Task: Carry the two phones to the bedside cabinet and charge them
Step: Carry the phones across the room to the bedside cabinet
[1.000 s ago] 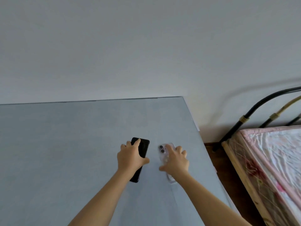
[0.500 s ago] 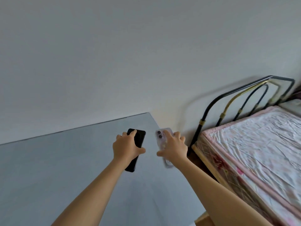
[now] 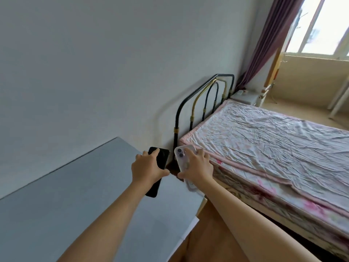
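Comparing views, we found both phones lifted off the grey table [image 3: 75,195] and swung toward the bed [image 3: 273,140]. Our left hand [image 3: 146,170] was closed around the black phone [image 3: 160,157], our right hand [image 3: 196,167] around the clear-cased phone [image 3: 182,153]; carrying had begun.

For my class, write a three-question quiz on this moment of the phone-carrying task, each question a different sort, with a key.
1. True or false: the left hand has its grip shut on the black phone.
2. Multiple choice: the phone in the right hand is A) red with a strap, B) pale with a clear case and two camera lenses, C) black.
3. Fill in: at the head of the bed, against the wall, stands a black and gold metal ____.

Key: 1 true. 2 B, the clear-cased phone. 3 headboard.
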Demonstrator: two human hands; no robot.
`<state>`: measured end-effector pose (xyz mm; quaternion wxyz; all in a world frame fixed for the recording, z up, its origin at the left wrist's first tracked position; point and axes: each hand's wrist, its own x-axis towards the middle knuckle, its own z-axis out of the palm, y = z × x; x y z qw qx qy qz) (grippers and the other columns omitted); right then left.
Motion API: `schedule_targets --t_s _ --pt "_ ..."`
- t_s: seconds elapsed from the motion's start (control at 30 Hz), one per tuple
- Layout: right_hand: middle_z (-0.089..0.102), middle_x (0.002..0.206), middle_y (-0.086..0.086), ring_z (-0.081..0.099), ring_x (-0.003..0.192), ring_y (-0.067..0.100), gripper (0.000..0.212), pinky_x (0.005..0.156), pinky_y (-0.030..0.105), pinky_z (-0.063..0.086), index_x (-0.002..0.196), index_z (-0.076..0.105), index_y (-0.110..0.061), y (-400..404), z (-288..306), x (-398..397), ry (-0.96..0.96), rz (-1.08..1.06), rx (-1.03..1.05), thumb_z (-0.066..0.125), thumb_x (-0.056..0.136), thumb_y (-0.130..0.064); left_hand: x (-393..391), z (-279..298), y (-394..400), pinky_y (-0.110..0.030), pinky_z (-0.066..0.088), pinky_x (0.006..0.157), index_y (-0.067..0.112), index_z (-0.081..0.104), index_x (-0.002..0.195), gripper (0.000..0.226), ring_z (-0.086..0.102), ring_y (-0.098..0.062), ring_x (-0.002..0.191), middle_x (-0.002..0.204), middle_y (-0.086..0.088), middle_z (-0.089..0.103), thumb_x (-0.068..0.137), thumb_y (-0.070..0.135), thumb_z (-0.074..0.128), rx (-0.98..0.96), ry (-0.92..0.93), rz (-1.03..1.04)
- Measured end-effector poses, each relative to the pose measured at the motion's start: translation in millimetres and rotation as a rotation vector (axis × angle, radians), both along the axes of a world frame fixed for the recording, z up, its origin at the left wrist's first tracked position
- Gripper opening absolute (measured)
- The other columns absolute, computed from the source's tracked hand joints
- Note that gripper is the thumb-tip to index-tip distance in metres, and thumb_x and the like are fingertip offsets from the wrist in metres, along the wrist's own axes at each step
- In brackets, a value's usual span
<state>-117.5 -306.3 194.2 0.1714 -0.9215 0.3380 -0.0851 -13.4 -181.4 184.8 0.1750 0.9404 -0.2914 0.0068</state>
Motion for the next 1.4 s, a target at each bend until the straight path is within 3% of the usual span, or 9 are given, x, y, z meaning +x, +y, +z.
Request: schedule_targets --t_s 0.43,0.73,0.9,1.13,1.3,1.4 --pt "0.033 0.14 0.013 0.032 0.127 0.038 0.092 0.082 0.044 0.053 0.14 0.026 -0.042 -68 -7 -226 0.006 -0.518 0.018 0.078 0.064 -0.05 -148 -5 -126 -0.042 0.05 0.087 0.031 0.038 0.145 0.092 0.046 -0.033 0.125 0.138 -0.005 0.052 0.064 0.061 0.07 0.002 -0.043 -0.483" --pt "0.034 0.136 0.012 0.033 0.127 0.036 0.094 0.085 0.043 0.051 0.141 0.025 -0.038 -76 -12 -447 0.017 -0.87 0.03 0.075 0.063 -0.05 -350 -11 -195 -0.038 0.053 0.082 0.033 0.036 0.145 0.092 0.047 -0.032 0.123 0.135 -0.006 0.054 0.064 0.059 0.069 0.019 -0.023 -0.814" --pt "0.028 0.144 0.012 0.028 0.133 0.037 0.096 0.085 0.044 0.053 0.142 0.025 -0.035 -67 -17 -580 0.033 -1.039 0.051 0.075 0.062 -0.049 -479 -15 -207 -0.037 0.05 0.081 0.032 0.034 0.146 0.091 0.046 -0.031 0.122 0.133 -0.005 0.054 0.066 0.058 0.069 0.042 -0.014 -0.961" --pt "0.038 0.128 0.009 0.039 0.118 0.031 0.09 0.082 0.039 0.049 0.136 0.034 -0.029 -30 -27 -743 0.032 -1.228 0.046 0.075 0.058 -0.049 -646 -22 -213 -0.037 0.049 0.081 0.033 0.037 0.144 0.09 0.05 -0.03 0.118 0.129 -0.007 0.056 0.064 0.059 0.067 0.059 -0.003 -1.127" --pt "0.039 0.123 0.009 0.041 0.116 0.03 0.093 0.087 0.04 0.05 0.137 0.034 -0.026 -14 -30 -807 -0.05 -1.267 0.067 0.078 0.058 -0.047 -716 -23 -221 -0.038 0.052 0.082 0.033 0.036 0.144 0.092 0.051 -0.031 0.118 0.133 -0.009 0.055 0.062 0.06 0.067 0.073 -0.02 -1.199" --pt "0.038 0.126 0.009 0.04 0.118 0.027 0.09 0.081 0.028 0.044 0.139 0.034 -0.025 -7 -29 -847 -0.064 -1.315 0.071 0.079 0.063 -0.044 -763 -23 -226 -0.039 0.051 0.082 0.034 0.035 0.145 0.091 0.05 -0.031 0.118 0.135 -0.007 0.053 0.063 0.06 0.066 0.08 -0.038 -1.263"
